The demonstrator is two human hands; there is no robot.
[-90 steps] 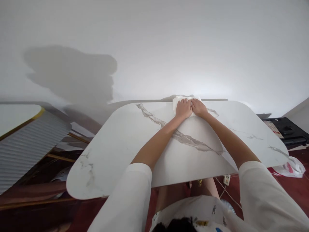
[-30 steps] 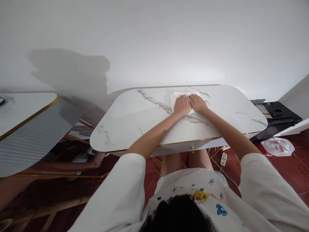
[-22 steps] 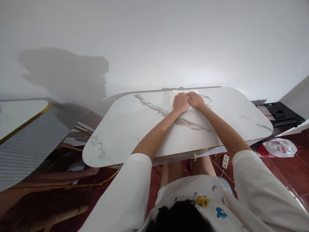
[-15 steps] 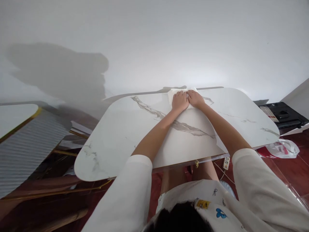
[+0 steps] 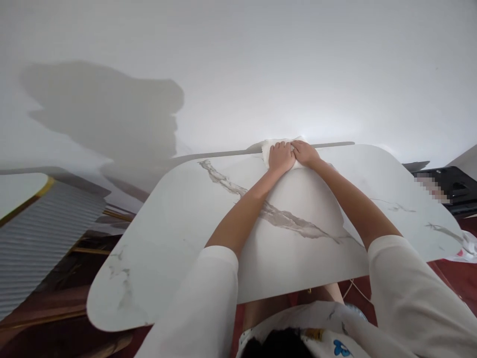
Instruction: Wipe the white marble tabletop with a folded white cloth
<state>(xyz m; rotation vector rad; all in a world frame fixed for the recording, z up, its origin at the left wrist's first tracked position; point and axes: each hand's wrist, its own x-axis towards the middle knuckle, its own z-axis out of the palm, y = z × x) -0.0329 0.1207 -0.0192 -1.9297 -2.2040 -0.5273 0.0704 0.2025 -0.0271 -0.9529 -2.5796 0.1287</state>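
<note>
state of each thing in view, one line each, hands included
Rounded white marble-patterned table, standing, partly hidden
White cloth or paper sheet, creased, across the table's far edge
Left bare hand, fingers extended, resting on sheet
Right bare hand, resting on sheet, any pinch unclear
Flat black plastic-looking box, open or shut unclear
White translucent plastic bag, crumpled, cut off by frame

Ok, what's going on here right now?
A person has both hands on a white cloth, possibly paper, at the table's far edge, by the wall. The left hand lies over the cloth, with the right hand close beside it. Both arms stretch forward across the marble-patterned top. A ribbed cabinet stands to the left.
</note>
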